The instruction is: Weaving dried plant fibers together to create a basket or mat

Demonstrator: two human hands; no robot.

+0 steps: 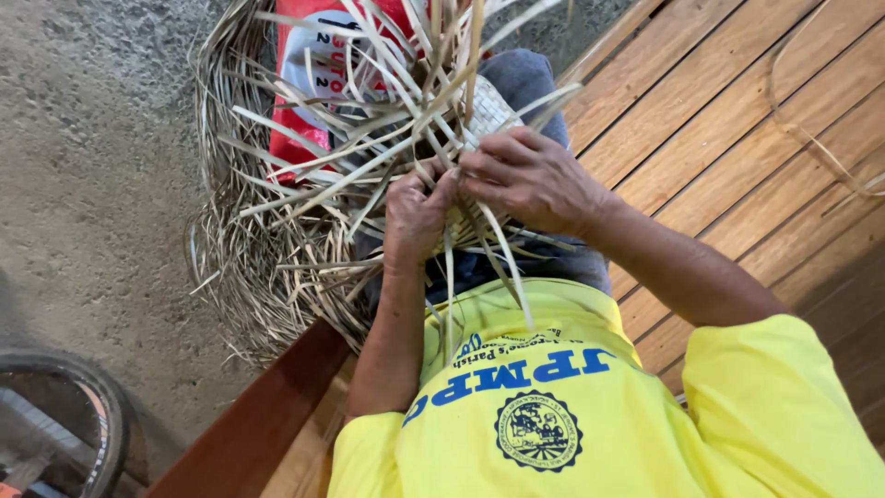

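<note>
Two hands meet at frame centre, working pale dried leaf strips. Left hand (417, 214): fingers curled in tight, tips pinching strips at its 1 o'clock edge; exactly which strip, cannot tell. Right hand (530, 175): fingers bent and pressed together, laid flat over the woven mat piece (491, 109), fingertips touching the left hand's knuckles.

Mat piece sits on the person's lap, over a knee in grey-blue trousers (525, 78); only a small checkered patch shows at 12 o'clock of the right hand. Loose strips (369, 120) fan out from it toward 10 to 12 o'clock; a few hang down at 6 o'clock across the yellow shirt (572, 415).

Further out: heap of dry leaf strips (249, 267) on the concrete floor at 9 o'clock, red and white sack (304, 83) behind it at 11 o'clock. Wooden slat bench (737, 120) runs 1 to 4 o'clock. Tyre (101, 406) at 8 o'clock, frame corner.
</note>
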